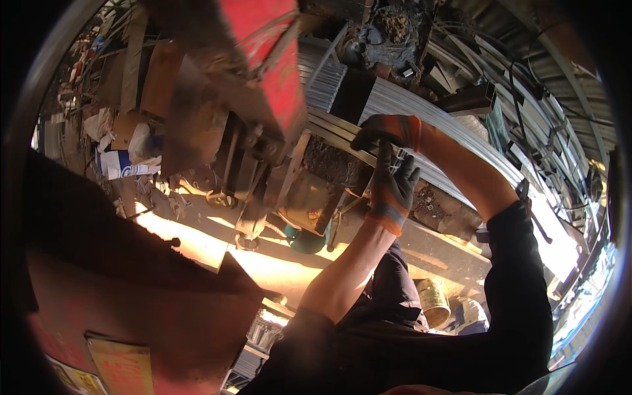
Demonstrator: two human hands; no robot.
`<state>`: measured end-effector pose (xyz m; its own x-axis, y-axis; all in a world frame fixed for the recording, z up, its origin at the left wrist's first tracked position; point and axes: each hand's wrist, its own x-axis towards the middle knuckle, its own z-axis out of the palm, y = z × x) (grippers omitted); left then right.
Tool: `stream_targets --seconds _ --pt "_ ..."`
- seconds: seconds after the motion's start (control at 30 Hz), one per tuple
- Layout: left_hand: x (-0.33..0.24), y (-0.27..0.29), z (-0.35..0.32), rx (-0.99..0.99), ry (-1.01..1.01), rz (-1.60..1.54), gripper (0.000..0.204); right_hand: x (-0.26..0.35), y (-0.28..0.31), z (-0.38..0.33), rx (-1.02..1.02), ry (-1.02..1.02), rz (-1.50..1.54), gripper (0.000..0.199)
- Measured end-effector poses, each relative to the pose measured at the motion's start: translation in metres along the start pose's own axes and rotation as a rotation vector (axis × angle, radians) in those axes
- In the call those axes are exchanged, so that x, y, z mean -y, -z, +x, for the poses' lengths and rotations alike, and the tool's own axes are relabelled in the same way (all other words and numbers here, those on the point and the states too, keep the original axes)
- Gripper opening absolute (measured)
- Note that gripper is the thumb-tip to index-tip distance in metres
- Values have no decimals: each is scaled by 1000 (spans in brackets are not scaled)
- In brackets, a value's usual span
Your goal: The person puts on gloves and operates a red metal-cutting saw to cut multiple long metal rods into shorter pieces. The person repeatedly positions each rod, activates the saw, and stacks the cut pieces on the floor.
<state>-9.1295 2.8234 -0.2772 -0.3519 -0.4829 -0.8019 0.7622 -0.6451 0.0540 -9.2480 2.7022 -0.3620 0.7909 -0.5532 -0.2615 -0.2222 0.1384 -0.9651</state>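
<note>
the right hand point(385, 131), in a grey-and-orange glove, is bent over the top of a small bundle of slim square metal tubes point(336, 137), fingers curled down on it. the left hand point(393, 181), gloved alike, is just below the right, fingers parted and raised against the bundle's open ends; whether it truly grips, i cannot tell. the tubes run away from both hands to the upper left, toward the red machine arm point(276, 72).

the tubes look thin-walled, so i would judge them stiff and light singly, heavier as a bundle, apt to slide against one another and to dent if pinched hard. the cut rims could be sharp; a hold around the sides, a little in from the ends, seems safer than one on the rims, with the other palm squaring the ends.

beyond the right hand lies a bed of long silvery metal lengths point(428, 131). left of the left hand is a dark, grimy steel block point(329, 161); below it, a sunlit floor point(289, 266). a dented metal bucket point(431, 303) stands below and right of the left hand, and cluttered scrap point(559, 125) lines the far right.
</note>
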Motion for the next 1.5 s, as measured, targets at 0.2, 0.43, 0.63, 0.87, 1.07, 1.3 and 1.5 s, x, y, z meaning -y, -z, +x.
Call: stream_targets --seconds 0.2,0.43,0.63,0.87,1.07,1.3,1.5 --pt "23 5 -72 71 104 54 45 52 -44 -61 -70 182 -350 42" --pt "56 90 -164 -35 191 168 35 97 -191 -101 -431 -719 560 31" --pt "65 235 -246 -99 6 272 37 92 -352 -94 -360 -373 657 42" --pt "70 409 -380 97 -256 -55 56 94 -557 -26 -76 -356 400 39" --pt "71 537 -532 36 -470 -237 63 162 -738 27 380 -267 3 49" --pt "53 692 -626 -198 -900 -636 50 178 -988 164 947 -676 224 35" --pt "-15 873 -678 -214 -1065 -990 32 147 -1221 276 1279 -791 201 35"
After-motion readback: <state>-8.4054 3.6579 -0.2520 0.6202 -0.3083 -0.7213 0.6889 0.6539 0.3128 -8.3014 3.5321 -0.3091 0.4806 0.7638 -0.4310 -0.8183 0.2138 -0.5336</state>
